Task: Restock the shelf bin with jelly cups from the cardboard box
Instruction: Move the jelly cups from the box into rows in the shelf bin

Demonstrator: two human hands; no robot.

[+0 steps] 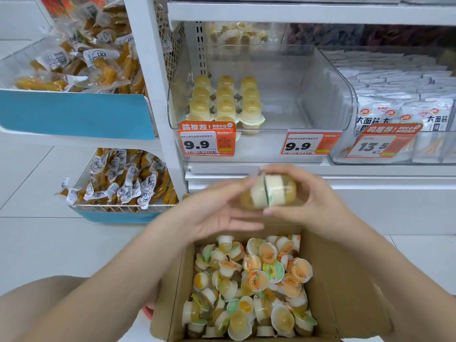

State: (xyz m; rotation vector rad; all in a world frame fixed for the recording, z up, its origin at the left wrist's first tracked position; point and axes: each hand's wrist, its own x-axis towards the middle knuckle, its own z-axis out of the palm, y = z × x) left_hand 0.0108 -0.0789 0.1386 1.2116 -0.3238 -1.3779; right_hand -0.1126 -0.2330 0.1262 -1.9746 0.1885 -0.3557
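An open cardboard box point(345, 280) in front of me holds several loose jelly cups point(251, 280) with orange and green lids. Above the box, both hands meet around two jelly cups point(269, 191) pressed lid to lid. My right hand point(313, 203) grips the right cup between thumb and fingers. My left hand point(217, 211) has its fingers spread and touches the left cup. The clear shelf bin point(308, 95) stands on the shelf above, with three short rows of yellow jelly cups point(225, 99) stacked at its left side; its right part is bare.
Orange price tags point(207, 141) hang on the bin's front. A neighbouring clear bin of white snack packets point(407, 104) stands to the right. Blue-fronted wire racks of packaged snacks point(74, 70) stand on the left, over a white tiled floor point(37, 188).
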